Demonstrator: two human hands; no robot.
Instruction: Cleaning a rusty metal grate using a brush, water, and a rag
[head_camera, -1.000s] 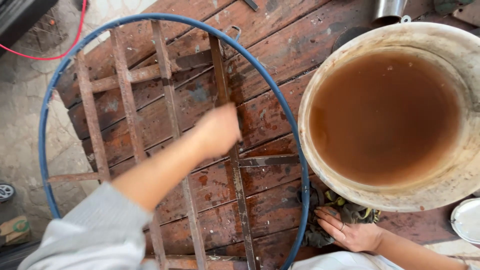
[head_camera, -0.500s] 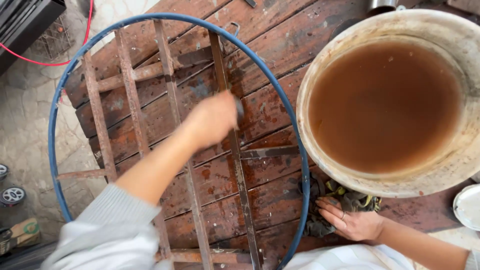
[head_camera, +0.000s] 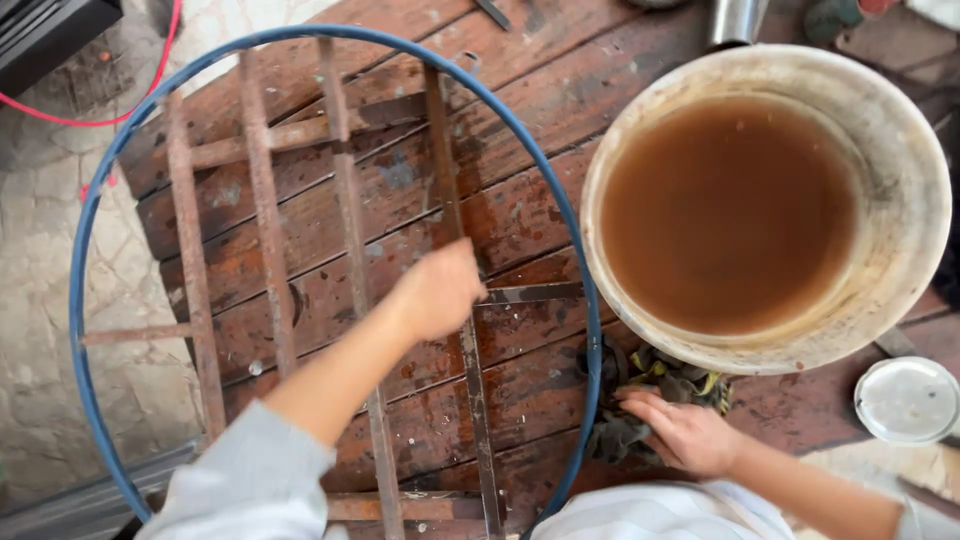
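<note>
left hand (head_camera: 437, 292) – centre frame, fingers curled down on a rusty upright bar (head_camera: 458, 240) of the round grille (head_camera: 330, 270); closed around it or only pressing, cannot tell | bar's long axis runs top to bottom, passing directly under that hand | right hand (head_camera: 683, 432) – lower right, flat and unclenched on dark rag (head_camera: 640, 400), farther from bar | basin of brown water (head_camera: 745, 205) upper right
</note>
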